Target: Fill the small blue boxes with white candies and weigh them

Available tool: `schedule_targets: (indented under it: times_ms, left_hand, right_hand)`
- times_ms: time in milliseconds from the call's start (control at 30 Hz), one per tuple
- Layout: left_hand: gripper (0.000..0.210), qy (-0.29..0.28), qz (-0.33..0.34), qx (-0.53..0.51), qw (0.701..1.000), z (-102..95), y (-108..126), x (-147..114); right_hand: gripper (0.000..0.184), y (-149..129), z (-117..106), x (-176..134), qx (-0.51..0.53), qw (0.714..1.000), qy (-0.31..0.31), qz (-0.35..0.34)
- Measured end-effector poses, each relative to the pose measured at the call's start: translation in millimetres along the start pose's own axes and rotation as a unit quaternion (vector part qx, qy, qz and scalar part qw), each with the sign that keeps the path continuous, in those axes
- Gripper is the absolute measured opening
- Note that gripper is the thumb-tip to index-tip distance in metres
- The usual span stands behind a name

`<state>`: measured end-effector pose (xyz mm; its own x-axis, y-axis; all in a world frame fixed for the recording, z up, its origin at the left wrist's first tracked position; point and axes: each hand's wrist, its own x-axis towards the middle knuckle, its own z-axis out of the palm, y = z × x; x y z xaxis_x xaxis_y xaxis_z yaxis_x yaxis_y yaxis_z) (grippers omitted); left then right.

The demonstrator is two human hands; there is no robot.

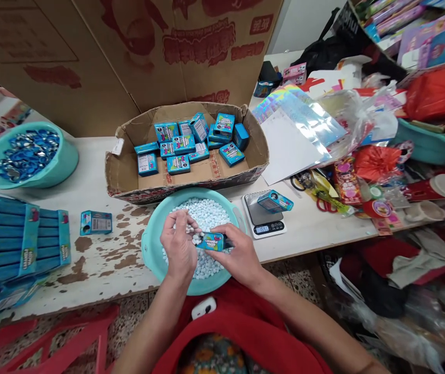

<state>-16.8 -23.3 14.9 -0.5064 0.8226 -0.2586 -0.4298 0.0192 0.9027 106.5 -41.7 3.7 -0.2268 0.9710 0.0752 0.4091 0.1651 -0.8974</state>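
Observation:
My right hand (241, 254) holds a small blue candy box (212, 241) between thumb and fingers, over a turquoise basin (150, 259) of small white candies (206, 210). At the box's left end, my left hand (179, 244) is curled with several white candies at its fingers. To the right, another blue box (274, 201) leans on a digital kitchen scale (250, 208) with a lit display. Behind the basin, an open cardboard tray (202, 174) holds several filled-looking blue boxes (183, 143); whether they are full is hidden.
Stacked flat blue cartons (0, 239) and a single blue box (96, 222) lie at left, below a turquoise bowl (64, 156) of blue-and-silver wrapped pieces (29, 150). Holographic sheets (296, 130), scissors (325, 206) and clutter are at right. A large carton (109, 67) stands behind.

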Motion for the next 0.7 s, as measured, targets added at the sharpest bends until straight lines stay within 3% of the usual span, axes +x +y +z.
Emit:
schedule_targets:
  times_ms: [267, 433, 533, 600, 700]
  left_hand:
    - [0.033, 0.014, -0.056, -0.013, 0.998, 0.9, -17, 7]
    - [0.032, -0.024, -0.085, -0.059, 0.994, 1.0, 9, 10]
    - [0.028, -0.055, -0.139, -0.116, 0.982, -9.6, 22, 22]
    - [0.025, -0.031, -0.185, -0.123, 0.975, -22.2, 18, 34]
    - [0.019, 0.017, -0.282, -0.017, 0.959, -42.9, -5, 47]
  right_hand:
    - [0.031, 20, 12, 0, 0.014, 1.0, 0.005, 0.026]
    - [0.032, 18, 7, -1, 0.081, 0.995, 0.014, 0.048]
    - [0.037, 19, 1, -3, 0.155, 0.985, 0.013, 0.081]
    - [0.041, 22, -2, -6, 0.202, 0.974, 0.015, 0.102]
    - [0.044, 28, -3, -10, 0.22, 0.97, 0.035, 0.101]
